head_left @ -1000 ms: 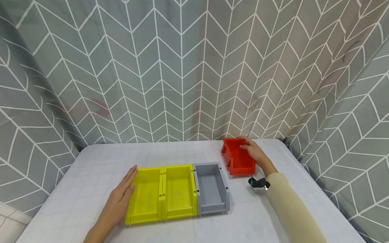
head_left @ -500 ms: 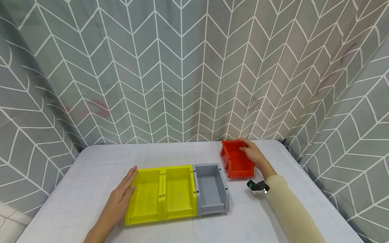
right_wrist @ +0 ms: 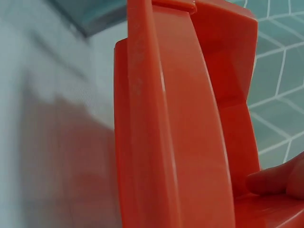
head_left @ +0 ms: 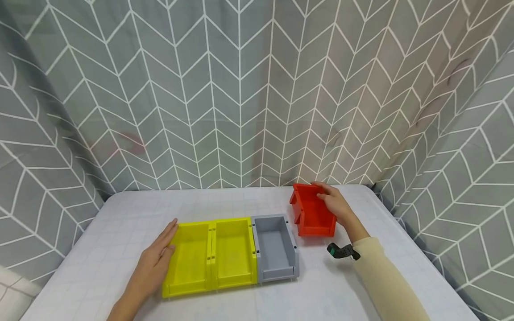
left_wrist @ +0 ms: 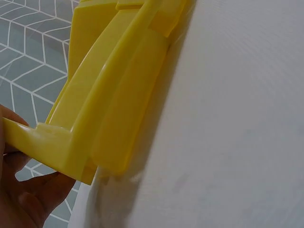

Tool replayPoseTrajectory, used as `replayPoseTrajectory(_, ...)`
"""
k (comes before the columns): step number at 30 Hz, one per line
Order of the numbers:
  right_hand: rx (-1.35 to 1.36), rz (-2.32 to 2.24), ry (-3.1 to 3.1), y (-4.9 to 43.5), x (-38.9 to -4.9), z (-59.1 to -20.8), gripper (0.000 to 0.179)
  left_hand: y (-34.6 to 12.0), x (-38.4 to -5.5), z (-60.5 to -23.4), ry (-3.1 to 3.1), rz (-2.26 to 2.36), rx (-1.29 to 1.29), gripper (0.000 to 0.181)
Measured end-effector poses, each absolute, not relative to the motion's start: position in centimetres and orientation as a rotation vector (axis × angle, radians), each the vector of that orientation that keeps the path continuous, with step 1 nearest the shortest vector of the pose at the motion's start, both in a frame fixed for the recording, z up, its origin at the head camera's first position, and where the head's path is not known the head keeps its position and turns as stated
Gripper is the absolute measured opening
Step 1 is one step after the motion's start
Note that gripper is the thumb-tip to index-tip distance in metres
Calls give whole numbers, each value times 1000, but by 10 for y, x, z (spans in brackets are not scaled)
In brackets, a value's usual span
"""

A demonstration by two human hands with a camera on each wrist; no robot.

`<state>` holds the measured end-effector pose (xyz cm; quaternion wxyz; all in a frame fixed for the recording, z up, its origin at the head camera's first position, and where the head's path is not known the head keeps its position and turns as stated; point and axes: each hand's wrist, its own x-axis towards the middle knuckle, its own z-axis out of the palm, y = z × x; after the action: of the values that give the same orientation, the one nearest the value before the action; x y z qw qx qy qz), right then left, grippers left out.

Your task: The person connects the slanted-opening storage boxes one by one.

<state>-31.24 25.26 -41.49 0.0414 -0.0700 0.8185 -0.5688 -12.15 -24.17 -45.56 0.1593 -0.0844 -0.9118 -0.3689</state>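
My left hand (head_left: 154, 258) lies along the left side of a row of joined bins, its thumb over the rim of the outer yellow bin (head_left: 188, 254). The left wrist view shows fingers (left_wrist: 42, 194) on both sides of that bin's edge. A second yellow bin (head_left: 233, 254) and a grey bin (head_left: 275, 245) continue the row to the right. Behind the grey bin, my right hand (head_left: 335, 203) grips a red bin (head_left: 317, 216) by its right wall, thumb inside. The red wall (right_wrist: 190, 118) fills much of the right wrist view. Every bin's inside is bare.
A white cloth covers the table (head_left: 225, 203), whose far edge meets a grey patterned curtain (head_left: 241, 111). More curtain hangs at both sides. A black strap (head_left: 343, 251) juts from the right wrist.
The joined row has shifted slightly left together with my left hand. The red bin, still in my right hand, has moved a little left and toward me since a second ago.
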Motion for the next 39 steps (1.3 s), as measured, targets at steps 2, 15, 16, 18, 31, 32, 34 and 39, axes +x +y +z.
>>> replayPoseTrajectory(2, -213, -1746, 2505, 250, -307, -410, 51, -243, -122, -456, -2615, -1044, -229, 51)
replayPoseTrajectory(15, -205, -1800, 2519, 237, -268, -391, 53, -249, -120, -453, -2626, -1037, -241, 52)
replayPoseTrajectory(16, -214, -1791, 2527, 237, -267, -389, 54, -249, -120, -452, -2623, -1036, -244, 52)
replayPoseTrajectory(18, -226, -1774, 2540, 235, -264, -386, 54, -250, -120, -451, -2617, -1035, -255, 52)
replayPoseTrajectory(31, -213, -1763, 2494, 233, -249, -373, 55, -253, -119, -452, -2614, -1010, -259, 52)
replayPoseTrajectory(32, -208, -1767, 2486, 233, -248, -373, 55, -253, -119, -453, -2616, -1012, -257, 52)
replayPoseTrajectory(34, -204, -1776, 2466, 233, -244, -373, 55, -254, -120, -453, -2624, -1009, -251, 53)
replayPoseTrajectory(39, -221, -1781, 2459, 230, -238, -374, 55, -254, -121, -454, -2625, -1003, -249, 53)
